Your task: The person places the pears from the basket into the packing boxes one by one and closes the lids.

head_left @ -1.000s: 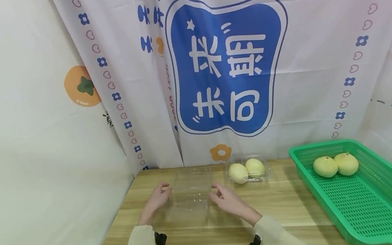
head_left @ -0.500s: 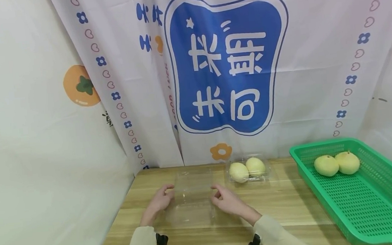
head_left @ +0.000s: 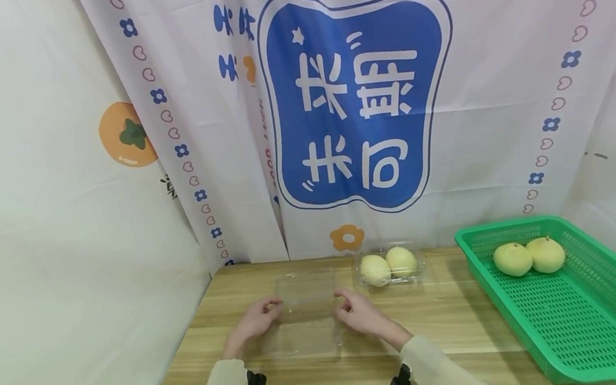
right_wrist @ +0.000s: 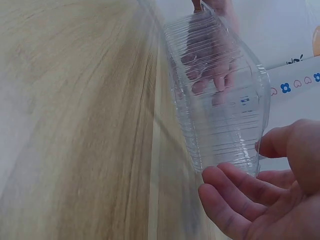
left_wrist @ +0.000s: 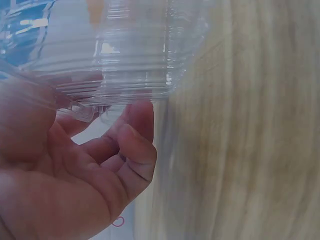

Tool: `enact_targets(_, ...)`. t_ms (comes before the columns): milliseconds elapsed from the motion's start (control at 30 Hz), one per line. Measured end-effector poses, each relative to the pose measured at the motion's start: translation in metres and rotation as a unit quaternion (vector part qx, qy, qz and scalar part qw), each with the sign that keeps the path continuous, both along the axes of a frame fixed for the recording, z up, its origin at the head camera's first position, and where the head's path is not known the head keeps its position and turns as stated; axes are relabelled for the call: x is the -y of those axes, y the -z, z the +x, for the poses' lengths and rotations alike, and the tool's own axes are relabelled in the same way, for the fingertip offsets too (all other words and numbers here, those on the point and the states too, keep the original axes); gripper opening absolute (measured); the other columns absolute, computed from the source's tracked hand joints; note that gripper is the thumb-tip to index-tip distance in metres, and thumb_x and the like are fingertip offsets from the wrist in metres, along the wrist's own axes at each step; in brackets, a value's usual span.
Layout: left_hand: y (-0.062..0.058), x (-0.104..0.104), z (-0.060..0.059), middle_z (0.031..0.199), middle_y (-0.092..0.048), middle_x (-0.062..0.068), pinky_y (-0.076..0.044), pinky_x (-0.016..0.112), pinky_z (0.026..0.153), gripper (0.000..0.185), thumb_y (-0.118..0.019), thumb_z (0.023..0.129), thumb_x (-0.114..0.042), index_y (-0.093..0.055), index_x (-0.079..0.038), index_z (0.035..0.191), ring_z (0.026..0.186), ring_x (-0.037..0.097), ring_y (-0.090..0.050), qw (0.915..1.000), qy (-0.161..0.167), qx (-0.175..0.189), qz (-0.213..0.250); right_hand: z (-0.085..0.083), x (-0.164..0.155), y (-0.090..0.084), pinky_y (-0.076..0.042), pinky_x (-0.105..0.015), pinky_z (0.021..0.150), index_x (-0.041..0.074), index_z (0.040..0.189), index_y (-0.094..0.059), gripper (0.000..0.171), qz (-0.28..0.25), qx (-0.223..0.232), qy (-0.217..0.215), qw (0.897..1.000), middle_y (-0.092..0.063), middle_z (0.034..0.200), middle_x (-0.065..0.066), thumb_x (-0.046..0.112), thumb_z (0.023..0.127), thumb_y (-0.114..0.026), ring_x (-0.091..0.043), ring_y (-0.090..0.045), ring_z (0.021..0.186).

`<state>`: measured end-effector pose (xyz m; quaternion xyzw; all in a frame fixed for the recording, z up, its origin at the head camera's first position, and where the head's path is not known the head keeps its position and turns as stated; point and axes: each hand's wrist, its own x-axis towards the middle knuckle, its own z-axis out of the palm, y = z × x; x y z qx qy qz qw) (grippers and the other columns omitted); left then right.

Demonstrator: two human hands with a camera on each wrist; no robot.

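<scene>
My left hand (head_left: 253, 325) pinches the left edge of the clear plastic clamshell box (head_left: 307, 306), thumb and curled fingers (left_wrist: 135, 145) on its ribbed wall. The box sits on the wooden table (head_left: 462, 325) between both hands, its lid raised toward the curtain. My right hand (head_left: 360, 316) holds the right edge, fingers (right_wrist: 235, 187) loosely curled at the rim. Further right, a closed box of two pears (head_left: 388, 266), then the green basket (head_left: 572, 316)
</scene>
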<state>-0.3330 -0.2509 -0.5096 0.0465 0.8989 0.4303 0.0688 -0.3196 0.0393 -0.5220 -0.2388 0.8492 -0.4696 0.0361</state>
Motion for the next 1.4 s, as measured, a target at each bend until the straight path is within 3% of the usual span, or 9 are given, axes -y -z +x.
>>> enact_targets(267, 0.006, -0.003, 0.004, 0.095, -0.066, 0.016, -0.047, 0.028, 0.062, 0.033, -0.053, 0.101, -0.018, -0.055, -0.001, 0.129, 0.081, 0.024, -0.061, 0.999, 0.041, -0.017, 0.006, 0.0, -0.008, 0.001, -0.048, -0.024, 0.047, -0.005, 0.141, -0.041, 0.053, 0.025, -0.001, -0.01, 1.0, -0.064, 0.074, -0.006, 0.007, 0.092, -0.056, -0.012, -0.056, 0.052)
enact_targets(500, 0.01, -0.007, 0.007, 0.091, -0.064, 0.015, -0.045, 0.026, 0.057, 0.036, -0.05, 0.103, -0.025, -0.056, -0.001, 0.129, 0.073, 0.018, -0.056, 0.9959, 0.077, -0.048, 0.0, 0.003, -0.018, -0.002, -0.049, -0.026, 0.046, -0.002, 0.145, -0.038, 0.056, 0.02, 0.033, -0.017, 0.999, -0.061, 0.071, -0.004, 0.007, 0.091, -0.053, -0.019, -0.059, 0.053)
enact_targets(667, 0.01, -0.009, 0.01, 0.089, -0.063, 0.014, -0.046, 0.025, 0.056, 0.037, -0.051, 0.103, -0.028, -0.057, -0.001, 0.128, 0.069, 0.015, -0.054, 0.9945, 0.094, -0.047, 0.003, 0.007, -0.025, -0.003, -0.052, -0.031, 0.047, -0.001, 0.145, -0.039, 0.056, 0.015, 0.045, -0.02, 0.999, -0.063, 0.072, -0.011, 0.008, 0.092, -0.054, -0.025, -0.061, 0.054)
enact_targets(933, 0.006, -0.012, 0.013, 0.092, -0.063, 0.016, -0.05, 0.029, 0.055, 0.033, -0.05, 0.103, -0.028, -0.058, -0.003, 0.123, 0.069, 0.018, -0.055, 0.9912, 0.131, -0.012, 0.015, 0.012, -0.038, -0.003, -0.053, -0.033, 0.046, 0.0, 0.143, -0.041, 0.052, 0.016, 0.044, -0.042, 0.998, -0.065, 0.075, -0.017, 0.01, 0.095, -0.059, -0.026, -0.063, 0.055)
enact_targets(1200, 0.006, -0.01, 0.016, 0.097, -0.065, 0.013, -0.056, 0.034, 0.06, 0.036, -0.054, 0.101, -0.033, -0.06, -0.004, 0.122, 0.077, 0.02, -0.06, 0.9843, 0.171, 0.029, 0.033, 0.018, -0.053, -0.002, -0.056, -0.033, 0.049, 0.005, 0.141, -0.042, 0.051, 0.035, 0.07, -0.056, 0.995, -0.063, 0.081, -0.007, 0.022, 0.096, -0.061, -0.022, -0.064, 0.061)
enact_targets(1400, 0.003, -0.015, 0.017, 0.098, -0.065, 0.012, -0.057, 0.036, 0.063, 0.035, -0.056, 0.1, -0.031, -0.059, -0.005, 0.123, 0.08, 0.022, -0.061, 0.9774, 0.197, 0.064, 0.045, 0.023, -0.063, -0.005, -0.053, -0.03, 0.046, 0.004, 0.134, -0.046, 0.045, 0.05, 0.058, -0.069, 0.995, -0.063, 0.083, -0.005, 0.022, 0.095, -0.063, -0.02, -0.063, 0.06)
